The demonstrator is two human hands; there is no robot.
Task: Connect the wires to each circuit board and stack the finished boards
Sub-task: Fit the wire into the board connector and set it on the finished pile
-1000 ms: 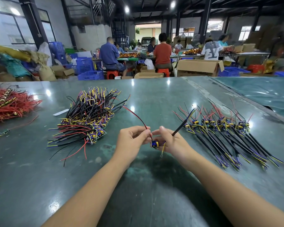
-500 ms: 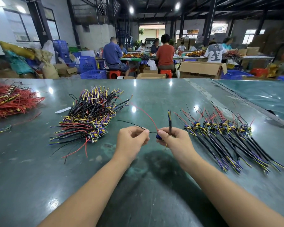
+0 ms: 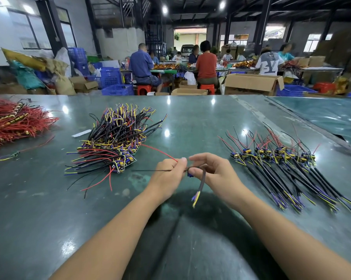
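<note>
We see two bare hands meeting above the near middle of a green table (image 3: 190, 122). The left hand (image 3: 168, 172) has its fingers curled and pinches a thin red wire (image 3: 158, 151) that runs up and left toward a heap, and a thin black wire (image 3: 148, 170) sticks out to the left from the same grip. The right hand (image 3: 215, 170) curls its thumb and fingers round a small circuit board (image 3: 190, 174), of which only a blue part shows between the two hands. From it a thick black cable (image 3: 201, 181) hangs down toward us, blurred, ending in purple and yellow tips. Left of the hands lies a jumbled pile of boards (image 3: 114, 142) with black, red, yellow and purple wires. To the right a row of finished boards (image 3: 275, 156) lies side by side, cables fanning toward the near right. At the far left edge sits a mass of red wires (image 3: 14, 122). Beyond the table, people sit at benches among cardboard boxes (image 3: 251, 84) and blue crates (image 3: 114, 79).
</note>
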